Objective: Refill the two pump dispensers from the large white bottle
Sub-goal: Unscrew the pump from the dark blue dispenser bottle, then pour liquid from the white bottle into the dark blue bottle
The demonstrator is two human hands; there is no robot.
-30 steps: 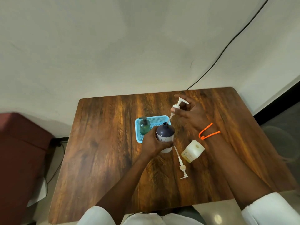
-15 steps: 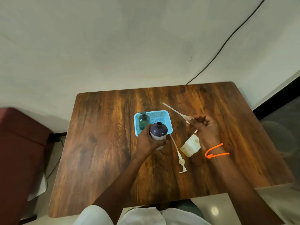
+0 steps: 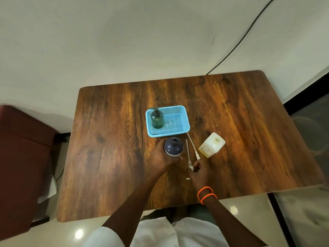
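My left hand [image 3: 160, 158] grips a dark blue dispenser bottle [image 3: 173, 146] that stands on the table with its neck open and no pump in it. Just right of it, two white pumps with long tubes lie side by side. My right hand [image 3: 198, 171] is closed on the head of the right-hand pump [image 3: 193, 146]. It partly covers the head of the other pump [image 3: 188, 150]. The large white bottle [image 3: 211, 145] stands uncapped further right. A green pump dispenser [image 3: 157, 118] stands in the blue basket [image 3: 178, 107], pump fitted.
The wooden table [image 3: 249, 131] stands against a white wall, with a black cable running down behind its far edge. A dark red seat [image 3: 21, 157] is to the left, and there is shiny floor to the right and in front.
My right hand brought the pump down from the air and laid it on the table beside the other pump. The left hand still holds the dark bottle.
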